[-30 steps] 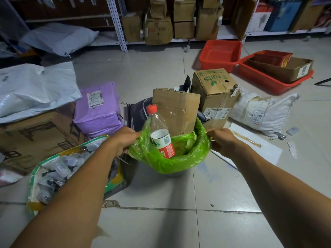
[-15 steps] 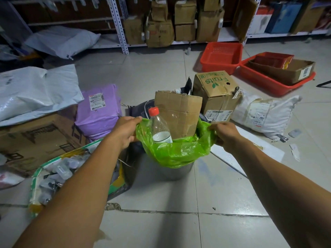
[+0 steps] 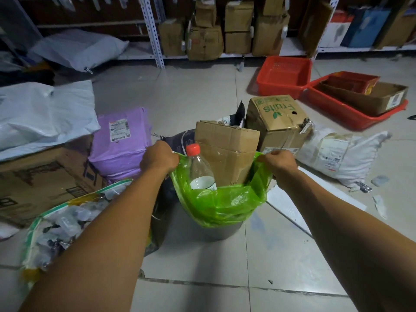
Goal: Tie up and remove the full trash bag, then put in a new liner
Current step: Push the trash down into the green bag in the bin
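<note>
Hands (image 3: 158, 157) on bag (image 3: 221, 204); boxes (image 3: 227, 149) behind

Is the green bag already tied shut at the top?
No, the green bag gapes open between the left hand and right hand, with a bottle poking out.

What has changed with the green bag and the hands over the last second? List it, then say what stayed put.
Both hands have pulled the green trash bag upward: its folded-over edge has come off the bin's rim, more grey wall shows, and the bag now hides the bottle's red label. The left hand and right hand keep gripping opposite edges. Bottle, cardboard box and bin stayed put.
</note>
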`<action>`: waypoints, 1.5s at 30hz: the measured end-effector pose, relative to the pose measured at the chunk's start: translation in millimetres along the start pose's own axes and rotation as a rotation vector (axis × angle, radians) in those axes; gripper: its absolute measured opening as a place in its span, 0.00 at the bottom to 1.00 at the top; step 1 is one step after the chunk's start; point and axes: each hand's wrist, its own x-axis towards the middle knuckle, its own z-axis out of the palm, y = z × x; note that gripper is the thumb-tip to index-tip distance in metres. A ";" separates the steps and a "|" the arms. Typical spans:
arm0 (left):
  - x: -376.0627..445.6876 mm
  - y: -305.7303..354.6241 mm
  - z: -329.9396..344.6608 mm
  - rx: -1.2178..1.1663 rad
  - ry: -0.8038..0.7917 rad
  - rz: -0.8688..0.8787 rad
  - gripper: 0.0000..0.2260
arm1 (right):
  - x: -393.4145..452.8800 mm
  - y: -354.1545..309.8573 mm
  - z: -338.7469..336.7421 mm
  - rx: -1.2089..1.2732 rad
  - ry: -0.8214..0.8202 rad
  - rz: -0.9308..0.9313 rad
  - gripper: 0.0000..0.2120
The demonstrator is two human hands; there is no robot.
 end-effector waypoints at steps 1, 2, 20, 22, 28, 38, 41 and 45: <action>-0.4 3.1 1.2 0.005 0.001 -0.003 0.06 | 0.0 -2.6 1.0 0.013 -0.030 0.018 0.09; 0.4 6.3 2.6 -0.029 -0.001 -0.014 0.06 | 0.3 -5.4 1.6 0.034 -0.057 0.034 0.08; 15.1 34.4 -16.8 -0.527 0.293 0.020 0.08 | 4.3 -40.6 1.3 0.275 0.124 -0.170 0.14; 11.9 35.1 -17.9 -0.578 0.307 0.036 0.08 | 1.6 -41.5 0.7 0.283 0.134 -0.207 0.13; 5.8 24.4 -18.7 -0.595 0.284 0.115 0.08 | -8.4 -32.4 -5.4 0.183 0.171 -0.371 0.07; -34.1 1.5 -50.6 -0.484 -0.308 0.002 0.09 | -49.8 -18.4 -21.5 -0.012 -0.081 -0.182 0.09; -44.9 -2.4 -57.0 -0.411 -0.485 -0.078 0.09 | -60.1 -19.0 -28.7 -0.057 -0.125 -0.184 0.03; -44.4 8.1 -74.5 -0.443 -0.567 -0.088 0.07 | -64.6 -35.0 -40.0 -0.089 -0.160 -0.121 0.05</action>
